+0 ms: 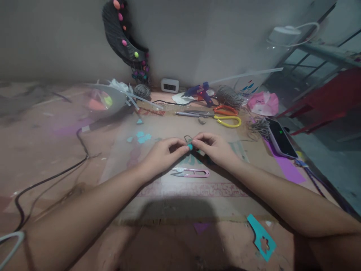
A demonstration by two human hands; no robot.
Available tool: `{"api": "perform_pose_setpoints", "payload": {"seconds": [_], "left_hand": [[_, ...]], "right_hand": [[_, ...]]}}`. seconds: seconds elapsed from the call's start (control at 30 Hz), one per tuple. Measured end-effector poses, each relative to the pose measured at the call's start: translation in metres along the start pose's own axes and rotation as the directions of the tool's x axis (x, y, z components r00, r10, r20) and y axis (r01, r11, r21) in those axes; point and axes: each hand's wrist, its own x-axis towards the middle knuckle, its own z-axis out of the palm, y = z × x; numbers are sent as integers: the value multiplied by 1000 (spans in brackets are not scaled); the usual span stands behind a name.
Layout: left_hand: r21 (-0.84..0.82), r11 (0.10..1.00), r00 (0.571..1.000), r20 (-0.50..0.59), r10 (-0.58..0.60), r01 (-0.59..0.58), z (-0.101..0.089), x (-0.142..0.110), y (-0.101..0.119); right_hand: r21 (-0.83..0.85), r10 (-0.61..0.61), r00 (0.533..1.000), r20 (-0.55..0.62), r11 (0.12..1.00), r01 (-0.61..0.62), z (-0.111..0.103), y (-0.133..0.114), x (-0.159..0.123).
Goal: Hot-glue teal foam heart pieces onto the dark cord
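My left hand (169,150) and my right hand (213,146) meet above the work mat, fingertips pinched together. Between them is a small turquoise piece (190,146), with a thin grey yarn loop (187,138) rising above it. The left thumb and finger grip the turquoise piece. At its other side the right thumb and finger are closed, seemingly on the yarn; the fingers hide the exact hold. Just below the hands lie pink-handled thread snips (194,173). Several turquoise cut-out shapes (143,137) rest on the mat to the left.
Orange-and-yellow scissors (225,116) and a blue glue gun (201,92) lie behind the hands. A phone (280,137) sits right, beside grey yarn (259,128). A turquoise sheet scrap (262,239) lies at the front right. A black cord (53,180) runs along the left.
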Motion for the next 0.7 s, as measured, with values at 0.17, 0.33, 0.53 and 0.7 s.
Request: {"api": "perform_pose_setpoints", "payload": {"seconds": [0.17, 0.33, 0.53, 0.7], "left_hand": [[-37, 997, 995, -69, -69, 67, 0, 1, -2], [-188, 974, 981, -122, -148, 124, -3, 3, -6], [-225, 966, 976, -141, -164, 129, -6, 6, -6], [-264, 957, 979, -128, -159, 121, -6, 6, -6]], "right_hand": [[-91, -69, 997, -33, 994, 65, -8, -3, 0], [-364, -143, 941, 307, 896, 255, -23, -26, -16], [-579, -175, 752, 636, 536, 614, -10, -34, -42], [-589, -308, 706, 638, 394, 705, 1, -16, -40]]}}
